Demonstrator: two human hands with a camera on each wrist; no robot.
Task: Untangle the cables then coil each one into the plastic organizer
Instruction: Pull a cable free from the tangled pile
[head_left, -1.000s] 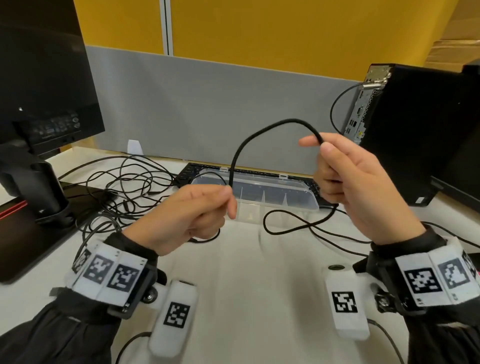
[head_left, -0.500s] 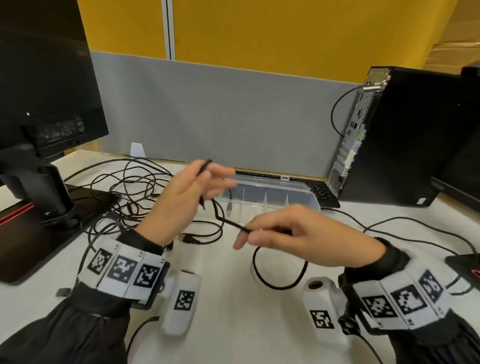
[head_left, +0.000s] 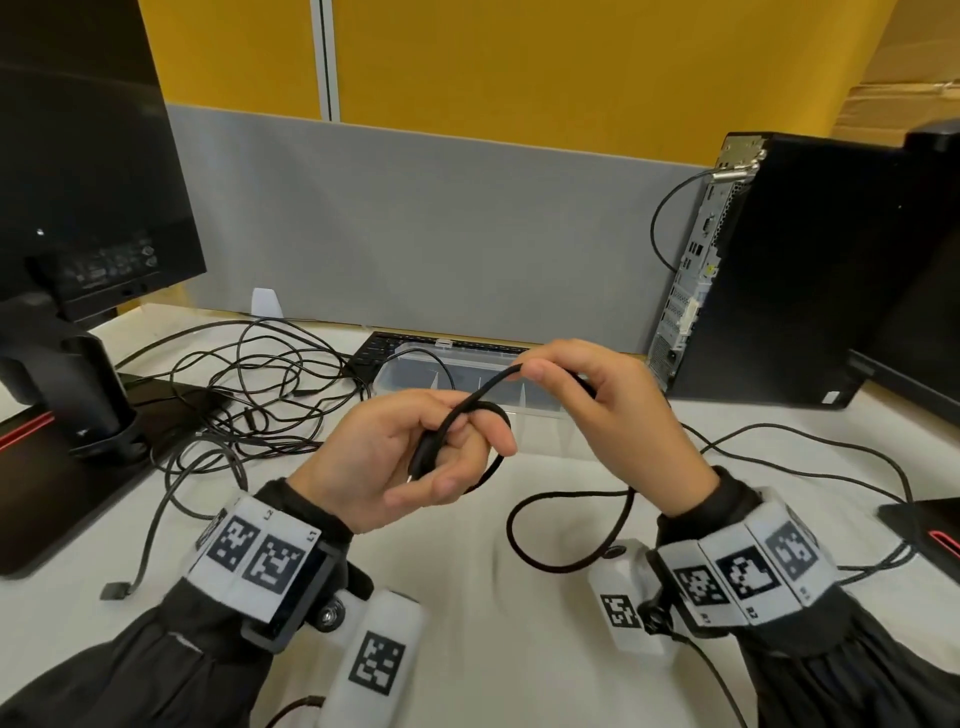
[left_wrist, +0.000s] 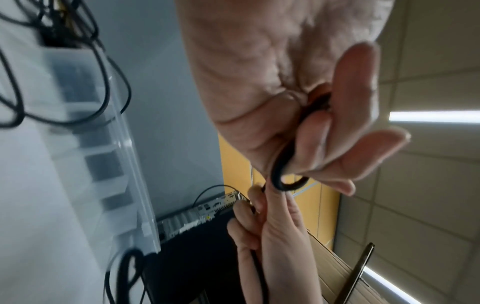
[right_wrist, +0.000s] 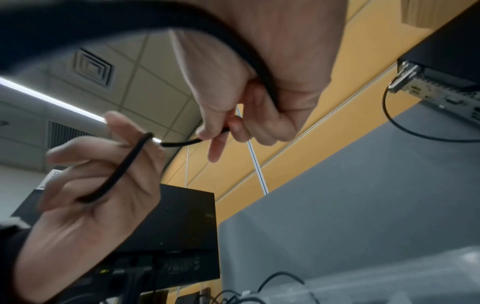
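Holding one black cable (head_left: 470, 408) up over the white table (head_left: 467, 561), both hands are close together. The left hand (head_left: 395, 457) curls its fingers round a small loop of the cable. The right hand (head_left: 608, 415) pinches the same cable with thumb and first finger. From there the cable hangs down in a big loop near the right wrist.

The left wrist view shows something the head view does not: the loop (left_wrist: 285, 181) pokes out under the curled left fingers (left_wrist: 345, 156). The right wrist view shows the cable (right_wrist: 262, 70) running across the right palm (right_wrist: 285, 61), and the ceiling lights too.

Past the hands lies the clear plastic organizer (head_left: 467, 374), with its little walls showing. To its left is a messy pile of black cables (head_left: 260, 395). Farther left stands a monitor (head_left: 88, 171). On the far right stands a black computer box (head_left: 810, 270).
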